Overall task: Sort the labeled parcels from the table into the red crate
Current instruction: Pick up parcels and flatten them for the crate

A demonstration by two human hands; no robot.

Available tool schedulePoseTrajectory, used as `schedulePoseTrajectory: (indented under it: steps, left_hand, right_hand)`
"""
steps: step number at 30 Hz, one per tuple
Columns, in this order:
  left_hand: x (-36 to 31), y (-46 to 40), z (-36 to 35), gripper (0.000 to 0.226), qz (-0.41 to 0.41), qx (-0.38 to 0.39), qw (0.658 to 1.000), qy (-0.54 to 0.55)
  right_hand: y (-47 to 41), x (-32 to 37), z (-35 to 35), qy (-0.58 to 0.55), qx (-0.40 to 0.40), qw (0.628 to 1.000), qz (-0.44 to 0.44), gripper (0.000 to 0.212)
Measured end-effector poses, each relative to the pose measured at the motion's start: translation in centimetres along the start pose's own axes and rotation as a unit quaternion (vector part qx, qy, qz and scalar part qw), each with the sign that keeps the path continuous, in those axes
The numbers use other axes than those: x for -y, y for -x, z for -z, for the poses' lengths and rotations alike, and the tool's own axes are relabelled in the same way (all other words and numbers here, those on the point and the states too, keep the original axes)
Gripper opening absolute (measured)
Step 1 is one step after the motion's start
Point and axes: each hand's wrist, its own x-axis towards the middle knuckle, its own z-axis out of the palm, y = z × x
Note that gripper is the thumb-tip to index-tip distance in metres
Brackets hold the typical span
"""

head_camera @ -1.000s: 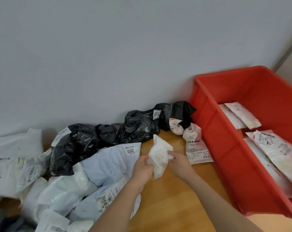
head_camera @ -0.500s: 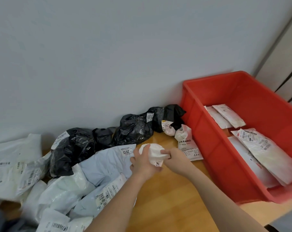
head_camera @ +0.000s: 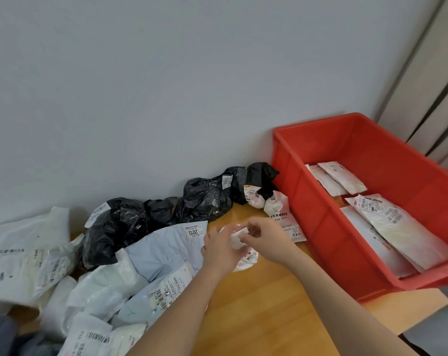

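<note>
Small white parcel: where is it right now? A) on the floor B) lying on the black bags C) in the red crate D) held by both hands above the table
D: both the left hand and right hand grip the small white parcel over the table, short of the red crate.

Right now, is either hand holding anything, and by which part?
Both hold one small white parcel above the table: left hand curls round its left side, right hand pinches its upper right edge.
</note>
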Motion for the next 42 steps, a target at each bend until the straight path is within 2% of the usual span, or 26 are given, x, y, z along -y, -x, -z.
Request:
schedulePoseTrajectory:
  steps: [4, 6, 8, 10, 12, 14, 16, 17, 20, 26, 29, 32, 34, 38, 42]
  left_hand:
    - [0.7, -0.3, -0.5, 0.011, 0.021, -0.014, 0.999, 0.041]
    - [0.7, -0.1, -0.2, 0.015, 0.027, -0.019, 0.996, 0.086]
    - [0.4, 0.2, 0.4, 0.014, 0.051, -0.026, 0.981, 0.184]
    - [0.3, 0.3, 0.8, 0.015, 0.078, -0.031, 0.957, 0.278]
    - [0.3, 0.3, 1.1, 0.019, 0.102, -0.024, 0.925, 0.365]
    - [0.1, 0.4, 1.3, 0.023, 0.123, -0.005, 0.890, 0.439]
    - [-0.2, 0.3, 1.4, 0.029, 0.141, 0.012, 0.860, 0.490]
    - [-0.3, 0.3, 1.4, 0.031, 0.147, 0.018, 0.850, 0.506]
    - [-0.7, 0.4, 1.5, 0.035, 0.154, 0.044, 0.837, 0.523]
    - [-0.7, 0.7, 1.9, 0.037, 0.153, 0.069, 0.861, 0.480]
    - [-0.7, 0.6, 2.0, 0.030, 0.155, 0.059, 0.857, 0.488]
    - [-0.4, 0.1, 2.1, 0.024, 0.173, 0.023, 0.855, 0.489]
    - [-0.2, -0.3, 2.3, 0.023, 0.191, -0.001, 0.839, 0.509]
    - [-0.1, -0.3, 3.0, 0.016, 0.199, -0.009, 0.817, 0.541]
    - [0.2, -0.1, 3.2, 0.012, 0.198, -0.015, 0.810, 0.551]
  right_hand:
    - [0.7, -0.1, 0.2, -0.063, -0.020, 0.998, -0.013, 0.032]
    - [0.8, -0.3, 0.3, -0.074, -0.045, 0.996, -0.028, 0.040]
    - [0.8, -0.7, 0.4, -0.061, -0.082, 0.993, -0.052, 0.049]
    - [0.8, -1.6, 0.3, -0.067, -0.094, 0.989, -0.092, 0.059]
    - [1.0, -2.5, -0.2, -0.087, -0.070, 0.984, -0.142, 0.067]
    - [1.3, -2.7, -0.6, -0.185, -0.040, 0.957, -0.220, 0.067]
    - [1.6, -2.4, -1.0, -0.310, -0.025, 0.905, -0.290, 0.062]
    - [1.7, -2.2, -1.1, -0.338, -0.023, 0.890, -0.304, 0.060]
    - [1.7, -2.0, -1.4, -0.362, -0.007, 0.882, -0.303, 0.055]
    - [1.9, -0.9, -0.5, -0.469, 0.019, 0.844, -0.260, 0.055]
    - [1.9, -0.9, -0.4, -0.451, 0.056, 0.861, -0.226, 0.044]
    - [1.8, -1.2, -0.5, -0.408, 0.046, 0.889, -0.204, 0.028]
    - [1.8, -1.2, -0.5, -0.394, 0.040, 0.896, -0.198, 0.020]
    - [1.8, -1.8, -0.6, -0.347, 0.053, 0.918, -0.185, 0.015]
    - [1.5, -2.6, -0.7, -0.355, -0.016, 0.913, -0.199, 0.019]
